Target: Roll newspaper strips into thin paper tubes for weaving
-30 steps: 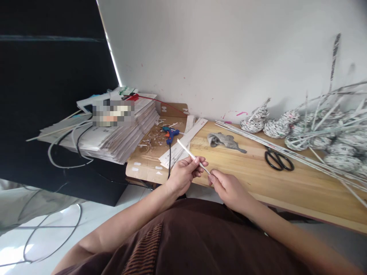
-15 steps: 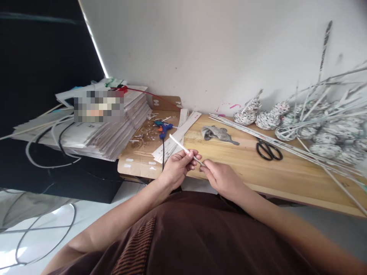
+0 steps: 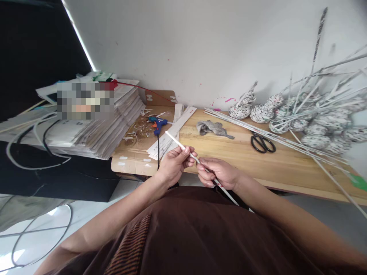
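Note:
A thin white rolled paper stick point(image 3: 175, 139) slants across in front of me, held by both hands above the table's front edge. My left hand point(image 3: 175, 162) pinches it between thumb and fingers, and its far end sticks out past them. Lower down, my right hand point(image 3: 218, 172) is closed round the same stick, whose near end runs back toward my lap. Just beyond the hands lie flat printed paper strips point(image 3: 183, 128). A blue glue gun point(image 3: 159, 126) rests left of the strips, on brown cardboard. To their right is a crumpled grey glove point(image 3: 213, 129).
Black-handled scissors point(image 3: 263, 143) lie on the wooden table point(image 3: 241, 162). Long paper sticks point(image 3: 243, 124) stretch beside them. Woven paper shapes point(image 3: 318, 128) with protruding sticks crowd the back right. A tall paper stack point(image 3: 106, 128) stands at left, with cables over it. Paper scraps litter the cardboard point(image 3: 132, 162).
My right hand has turned and opened its grip somewhat, and a length of the stick now shows below it. My left hand still pinches the stick. The whole view has shifted slightly.

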`<control>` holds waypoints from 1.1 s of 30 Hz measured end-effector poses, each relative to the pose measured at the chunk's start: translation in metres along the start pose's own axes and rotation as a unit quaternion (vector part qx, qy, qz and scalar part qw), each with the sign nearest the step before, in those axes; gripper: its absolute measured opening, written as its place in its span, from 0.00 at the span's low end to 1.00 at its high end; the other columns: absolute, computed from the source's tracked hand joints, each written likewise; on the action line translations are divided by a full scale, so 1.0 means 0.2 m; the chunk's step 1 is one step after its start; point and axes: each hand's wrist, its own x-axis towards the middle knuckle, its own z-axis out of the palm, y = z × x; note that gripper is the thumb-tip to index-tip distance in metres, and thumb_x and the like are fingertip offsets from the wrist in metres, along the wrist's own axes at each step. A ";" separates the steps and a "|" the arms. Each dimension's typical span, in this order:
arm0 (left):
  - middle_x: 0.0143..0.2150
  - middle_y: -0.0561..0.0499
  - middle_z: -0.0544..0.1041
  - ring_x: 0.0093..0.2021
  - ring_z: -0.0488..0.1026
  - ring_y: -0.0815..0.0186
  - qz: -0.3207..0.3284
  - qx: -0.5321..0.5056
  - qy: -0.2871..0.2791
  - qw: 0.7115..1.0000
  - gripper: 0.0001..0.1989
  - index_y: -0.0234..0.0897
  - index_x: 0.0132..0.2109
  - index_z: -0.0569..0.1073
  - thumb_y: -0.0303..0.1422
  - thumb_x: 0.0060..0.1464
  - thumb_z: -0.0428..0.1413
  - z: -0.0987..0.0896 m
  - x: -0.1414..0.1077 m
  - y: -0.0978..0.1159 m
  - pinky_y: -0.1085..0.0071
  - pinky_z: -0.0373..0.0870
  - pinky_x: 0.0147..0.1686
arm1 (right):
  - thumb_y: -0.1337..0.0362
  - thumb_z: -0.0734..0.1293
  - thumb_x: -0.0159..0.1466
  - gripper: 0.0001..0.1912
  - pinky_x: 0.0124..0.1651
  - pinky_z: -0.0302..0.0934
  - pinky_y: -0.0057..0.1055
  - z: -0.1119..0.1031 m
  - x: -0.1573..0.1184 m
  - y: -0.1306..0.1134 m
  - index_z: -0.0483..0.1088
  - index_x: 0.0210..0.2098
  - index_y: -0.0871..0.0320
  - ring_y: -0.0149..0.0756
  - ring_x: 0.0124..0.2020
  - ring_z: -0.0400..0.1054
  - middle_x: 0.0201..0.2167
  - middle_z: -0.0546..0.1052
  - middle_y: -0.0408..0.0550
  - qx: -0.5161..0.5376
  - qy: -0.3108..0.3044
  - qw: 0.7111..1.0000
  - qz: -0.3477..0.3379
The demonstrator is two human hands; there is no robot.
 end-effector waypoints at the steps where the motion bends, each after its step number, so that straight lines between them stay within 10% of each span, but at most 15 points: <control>1: 0.29 0.50 0.76 0.23 0.70 0.76 -0.001 0.001 -0.001 1.000 0.12 0.28 0.36 0.75 0.33 0.48 0.66 0.00 0.00 0.00 0.81 0.69 0.24 | 0.52 0.59 0.67 0.17 0.21 0.51 0.25 0.00 0.00 0.00 0.59 0.27 0.57 0.28 0.13 0.54 0.11 0.52 0.32 0.001 -0.008 1.000 0.005; 10: 0.31 0.49 0.77 0.23 0.73 0.75 0.000 0.009 0.003 1.000 0.12 0.28 0.37 0.75 0.33 0.50 0.64 -0.01 0.01 0.00 0.79 0.71 0.26 | 0.46 0.57 0.68 0.21 0.26 0.57 0.28 0.07 -0.05 -0.01 0.64 0.31 0.57 0.29 0.19 0.63 0.19 0.67 0.40 -0.383 0.177 0.903 -0.077; 15: 0.31 0.49 0.78 0.25 0.72 0.74 0.000 0.003 -0.004 1.000 0.11 0.28 0.36 0.75 0.33 0.50 0.64 -0.01 0.00 -0.01 0.79 0.71 0.26 | 0.44 0.53 0.68 0.25 0.23 0.59 0.29 0.03 -0.02 0.00 0.63 0.29 0.58 0.29 0.15 0.58 0.13 0.58 0.35 -0.213 0.058 0.975 -0.018; 20: 0.31 0.49 0.78 0.24 0.72 0.75 0.002 0.002 0.003 1.000 0.12 0.28 0.36 0.75 0.34 0.49 0.65 -0.01 0.01 0.00 0.80 0.70 0.25 | 0.47 0.59 0.67 0.21 0.27 0.56 0.27 0.02 -0.03 -0.02 0.66 0.33 0.59 0.27 0.20 0.60 0.18 0.65 0.39 -0.287 0.138 0.945 -0.074; 27: 0.30 0.49 0.77 0.23 0.70 0.76 0.007 -0.004 -0.013 1.000 0.11 0.29 0.35 0.75 0.34 0.48 0.65 -0.01 0.01 0.00 0.81 0.68 0.23 | 0.47 0.54 0.68 0.21 0.21 0.50 0.27 0.02 -0.03 -0.01 0.56 0.27 0.55 0.29 0.13 0.51 0.11 0.49 0.32 -0.065 -0.008 0.998 0.007; 33: 0.31 0.49 0.78 0.24 0.71 0.75 0.017 0.018 -0.003 1.000 0.12 0.29 0.35 0.75 0.34 0.49 0.65 -0.02 0.01 0.00 0.79 0.70 0.25 | 0.49 0.60 0.67 0.18 0.30 0.54 0.29 0.06 -0.06 -0.03 0.64 0.31 0.57 0.30 0.25 0.62 0.23 0.68 0.42 -0.406 0.176 0.888 -0.126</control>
